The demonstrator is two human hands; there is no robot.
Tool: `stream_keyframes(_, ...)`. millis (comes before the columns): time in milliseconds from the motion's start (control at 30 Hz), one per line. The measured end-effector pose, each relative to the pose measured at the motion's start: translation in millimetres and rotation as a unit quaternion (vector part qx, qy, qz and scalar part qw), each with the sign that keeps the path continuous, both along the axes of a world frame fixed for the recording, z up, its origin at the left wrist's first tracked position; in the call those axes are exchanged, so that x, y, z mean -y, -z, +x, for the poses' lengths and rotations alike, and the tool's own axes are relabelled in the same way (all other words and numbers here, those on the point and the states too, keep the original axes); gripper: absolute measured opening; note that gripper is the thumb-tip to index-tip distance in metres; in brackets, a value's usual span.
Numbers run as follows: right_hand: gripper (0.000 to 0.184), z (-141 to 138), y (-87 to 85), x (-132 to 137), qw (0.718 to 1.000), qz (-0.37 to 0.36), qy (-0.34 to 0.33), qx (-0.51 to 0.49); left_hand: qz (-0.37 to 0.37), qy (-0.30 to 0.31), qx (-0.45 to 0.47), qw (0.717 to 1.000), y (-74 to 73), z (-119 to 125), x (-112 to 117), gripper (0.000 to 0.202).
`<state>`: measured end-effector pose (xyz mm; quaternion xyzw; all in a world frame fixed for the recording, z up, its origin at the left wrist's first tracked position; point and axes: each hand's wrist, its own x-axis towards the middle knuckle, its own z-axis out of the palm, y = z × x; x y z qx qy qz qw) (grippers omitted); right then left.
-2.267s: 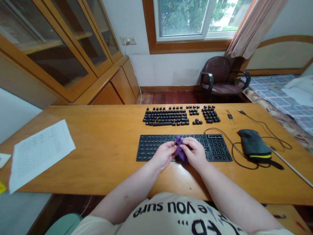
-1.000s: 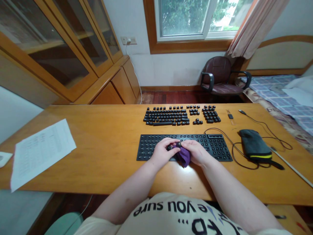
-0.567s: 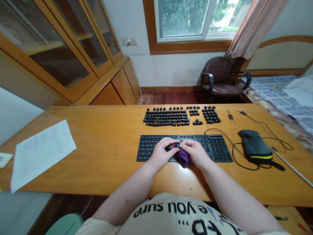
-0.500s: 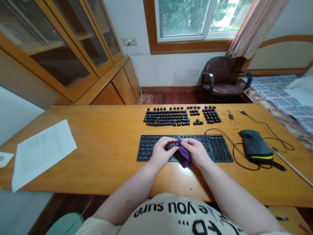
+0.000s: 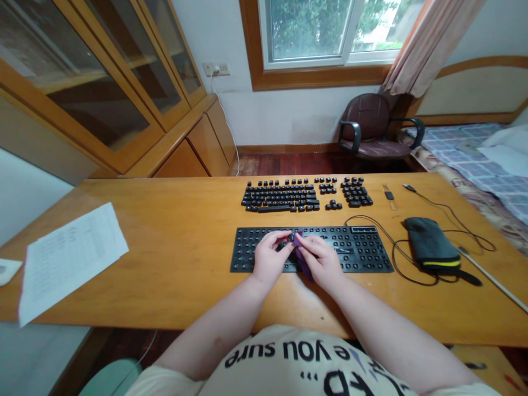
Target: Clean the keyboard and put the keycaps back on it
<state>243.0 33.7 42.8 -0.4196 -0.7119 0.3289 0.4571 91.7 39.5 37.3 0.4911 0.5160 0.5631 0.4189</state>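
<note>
A black keyboard base [image 5: 363, 250] with its keycaps removed lies on the wooden desk [image 5: 173, 247]. Both hands work over its middle. My left hand [image 5: 270, 258] pinches a small black keycap [image 5: 291, 238] above the base. My right hand [image 5: 319, 259] is closed on a purple cloth [image 5: 301, 258] and presses it against the keycap. The removed keycaps [image 5: 284, 197] are laid out in keyboard order on the desk beyond the base.
A dark grey pouch with a yellow stripe [image 5: 429, 245] and a looped black cable [image 5: 396, 258] lie to the right. A printed sheet [image 5: 70, 256] lies at the left edge. An office chair [image 5: 371, 129], a bed and wooden cabinets stand behind the desk.
Earlier both hands held only the purple cloth. My left hand now holds a black keycap, and my right hand has shifted the cloth slightly left against it.
</note>
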Motion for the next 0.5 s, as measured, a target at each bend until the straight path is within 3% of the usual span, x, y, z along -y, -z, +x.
stream_keyframes(133,0.026,1,0.2,-3,0.999,-0.037,0.001,-0.039,-0.063,0.013,0.072,0.995,-3.7,3,-2,0.03)
stream_keyframes(267,0.02,1,2.7,-7,0.984,-0.106,0.095,-0.11,-0.1,0.05,0.145,0.983,-10.4,6,-3,0.034)
stream_keyframes(400,0.013,-1,8.9,-8,0.988,-0.095,0.085,-0.087,-0.099,0.084,0.108,0.986,-11.2,6,0,0.034)
stream_keyframes(500,0.011,-2,11.6,-7,0.993,-0.056,0.078,-0.064,-0.047,0.089,0.047,0.994,-7.7,5,3,0.035)
